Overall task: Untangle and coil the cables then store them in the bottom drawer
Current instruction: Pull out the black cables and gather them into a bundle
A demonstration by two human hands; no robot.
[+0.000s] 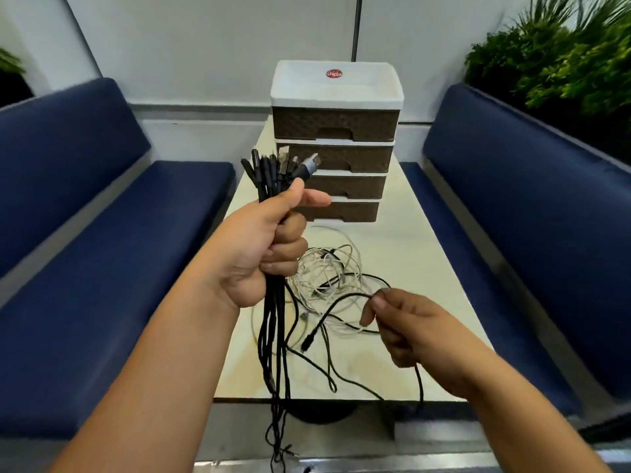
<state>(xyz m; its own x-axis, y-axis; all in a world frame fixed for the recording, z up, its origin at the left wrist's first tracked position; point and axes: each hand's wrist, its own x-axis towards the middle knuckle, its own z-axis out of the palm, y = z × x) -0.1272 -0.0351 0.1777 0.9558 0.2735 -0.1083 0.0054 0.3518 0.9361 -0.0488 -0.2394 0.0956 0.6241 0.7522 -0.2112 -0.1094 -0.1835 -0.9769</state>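
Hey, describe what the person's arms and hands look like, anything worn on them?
Both forearms are bare up to the frame edge: no sleeves show. The left hand and right hand wear no gloves, and no rings, watch or bracelet are visible. The fingernails are short and unpainted.

- A booth seating nook, like in an office lounge or café — which of the two cannot be told.
- Two navy padded benches (102, 254) face each other across a narrow pale surface (409, 268).
- Leafy green plants (553, 63) fill a planter behind the right bench.
- Plain pale wall panels (205, 46) close the far end, where a small plastic drawer unit (336, 145) stands — all four drawers shut.
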